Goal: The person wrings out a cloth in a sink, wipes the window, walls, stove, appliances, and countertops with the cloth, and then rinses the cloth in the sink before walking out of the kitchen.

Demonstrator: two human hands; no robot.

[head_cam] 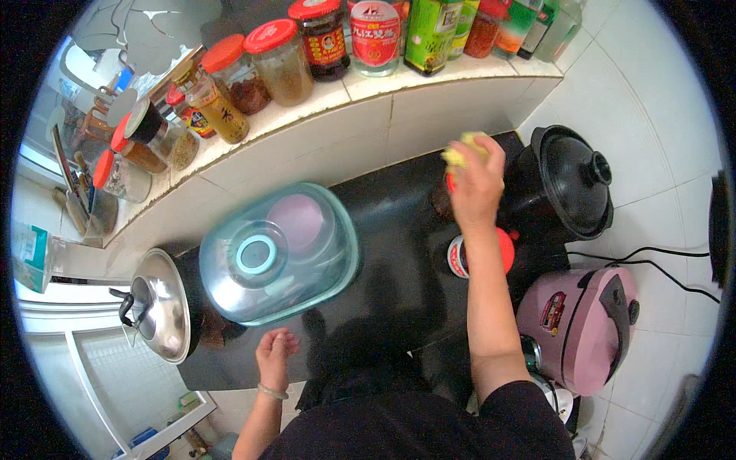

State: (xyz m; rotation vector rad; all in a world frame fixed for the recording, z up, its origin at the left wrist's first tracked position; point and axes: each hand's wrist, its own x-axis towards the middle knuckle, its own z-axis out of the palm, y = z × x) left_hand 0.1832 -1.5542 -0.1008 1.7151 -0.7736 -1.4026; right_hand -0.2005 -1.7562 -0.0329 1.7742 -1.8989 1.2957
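Observation:
My right hand (pixel 478 187) grips a yellow cloth or sponge (pixel 472 142), slightly blurred, at the back right of the black countertop (pixel 385 270). Just beneath this hand stands a dark jar (pixel 441 198) with some red at its top, mostly covered by the fingers. Under my right forearm is a jar with a red lid (pixel 506 251) and a label, partly hidden. My left hand (pixel 277 349) hovers by the counter's front edge, fingers loosely curled and nothing visible in it. Nearest to it is a clear food cover with a teal rim (pixel 351 230), with a pink round item (pixel 296 223) under it.
A black lidded pot (pixel 569 178) and a pink rice cooker (pixel 575 328) stand right, with black cords (pixel 644 261) along the wall. A pan with a steel lid (pixel 161 305) sits left. Jars and bottles line the tiled ledge (pixel 322 103) behind.

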